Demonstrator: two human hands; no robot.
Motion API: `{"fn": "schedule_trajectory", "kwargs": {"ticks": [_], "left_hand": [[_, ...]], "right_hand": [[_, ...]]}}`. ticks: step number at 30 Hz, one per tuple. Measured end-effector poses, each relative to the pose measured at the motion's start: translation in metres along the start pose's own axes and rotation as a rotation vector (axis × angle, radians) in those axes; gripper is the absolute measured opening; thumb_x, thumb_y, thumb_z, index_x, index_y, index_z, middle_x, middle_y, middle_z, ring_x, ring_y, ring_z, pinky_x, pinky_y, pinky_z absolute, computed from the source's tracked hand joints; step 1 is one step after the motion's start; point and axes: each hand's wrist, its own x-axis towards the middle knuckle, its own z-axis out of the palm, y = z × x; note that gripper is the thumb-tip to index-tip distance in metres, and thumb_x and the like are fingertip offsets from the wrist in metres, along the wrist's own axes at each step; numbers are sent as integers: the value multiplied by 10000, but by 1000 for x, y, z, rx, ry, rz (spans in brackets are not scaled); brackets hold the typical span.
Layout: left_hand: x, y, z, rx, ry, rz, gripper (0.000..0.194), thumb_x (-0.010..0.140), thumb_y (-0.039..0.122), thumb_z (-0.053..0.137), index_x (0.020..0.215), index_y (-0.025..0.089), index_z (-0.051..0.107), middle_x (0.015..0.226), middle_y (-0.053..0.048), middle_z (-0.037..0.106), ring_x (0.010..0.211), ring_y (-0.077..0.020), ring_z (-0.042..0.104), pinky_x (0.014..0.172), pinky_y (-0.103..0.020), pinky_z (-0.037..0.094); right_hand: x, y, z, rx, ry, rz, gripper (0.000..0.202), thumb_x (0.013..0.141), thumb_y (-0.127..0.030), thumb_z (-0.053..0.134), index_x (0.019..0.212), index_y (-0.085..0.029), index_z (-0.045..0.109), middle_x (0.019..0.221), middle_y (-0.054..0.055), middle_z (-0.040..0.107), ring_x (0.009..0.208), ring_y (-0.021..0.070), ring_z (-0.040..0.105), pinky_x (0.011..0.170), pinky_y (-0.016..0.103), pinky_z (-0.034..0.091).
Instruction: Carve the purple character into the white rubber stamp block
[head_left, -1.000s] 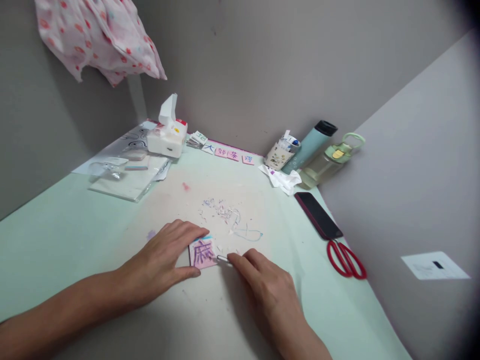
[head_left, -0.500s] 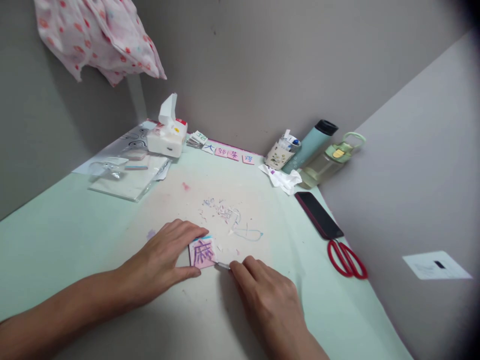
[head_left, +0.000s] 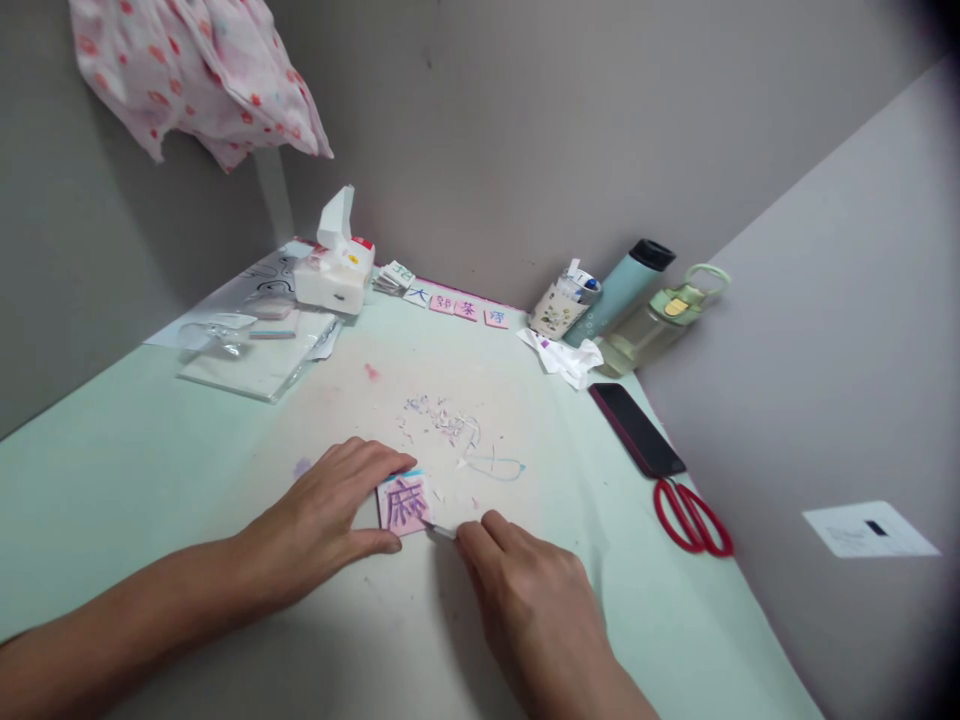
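Observation:
A small square rubber carving block (head_left: 403, 503), pinkish with a purple Chinese character on its face and a blue edge, lies flat on the table. My left hand (head_left: 341, 520) grips it from the left, forefinger at its far edge and thumb at its near edge. In my right hand (head_left: 525, 585) is a thin metal carving knife (head_left: 442, 531), its handle mostly hidden by the fingers. The blade tip touches the lower right of the character. Beyond the block lie carved shavings (head_left: 450, 422) and a thin curled blue strip (head_left: 499, 470).
Along the back stand a tissue pack (head_left: 335, 275), a row of small character blocks (head_left: 465, 310), a pen cup (head_left: 559, 308), a tumbler (head_left: 626, 285) and a water bottle (head_left: 649, 325). At right lie a phone (head_left: 637, 430) and red-handled scissors (head_left: 691, 520). Plastic-wrapped sheets (head_left: 259, 370) lie left.
My right hand and the knife have shifted very slightly left, the blade tip staying at the character's lower right. My left hand and the block look nearly still.

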Motion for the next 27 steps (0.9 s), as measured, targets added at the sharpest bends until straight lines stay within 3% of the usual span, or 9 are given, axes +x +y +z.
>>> {"fn": "schedule_trajectory", "kwargs": {"ticks": [4, 8, 11, 23, 27], "left_hand": [[0, 1, -1, 2, -12, -14, 558, 924, 287, 757, 1435, 323, 536, 1377, -28, 652, 1271, -290, 569, 1069, -397, 467], [0, 1, -2, 15, -13, -13, 575, 909, 281, 779, 1432, 315, 541, 1375, -23, 657, 1270, -289, 571, 1071, -396, 469], [-1, 0, -2, 2, -22, -16, 588, 910, 269, 786, 1439, 322, 532, 1378, -21, 653, 1273, -288, 567, 1079, -400, 460], [1, 1, -2, -14, -23, -13, 570, 915, 278, 764, 1433, 319, 532, 1369, -24, 653, 1261, -290, 561, 1070, -403, 444], [0, 0, -1, -4, -26, -20, 541, 926, 308, 735, 1431, 314, 542, 1373, -38, 652, 1254, -299, 564, 1061, -409, 457]], "right_hand": [[4, 13, -3, 135, -145, 57, 244, 948, -64, 516, 809, -216, 647, 677, -14, 654, 447, 129, 537, 479, 310, 200], [11, 20, -8, 356, -326, 170, 201, 990, -114, 587, 868, -227, 700, 767, -24, 721, 609, 142, 671, 548, 270, 314], [14, 22, -12, 439, -375, 205, 204, 1010, -128, 599, 904, -239, 733, 787, -27, 729, 663, 146, 687, 595, 259, 368], [6, 28, -10, 217, -123, 28, 234, 1049, -170, 534, 962, -228, 744, 757, 5, 664, 614, 170, 627, 546, 298, 349], [6, 28, -11, 207, -156, -29, 213, 1012, -125, 563, 898, -225, 714, 750, -2, 644, 630, 173, 606, 558, 301, 363]]}}
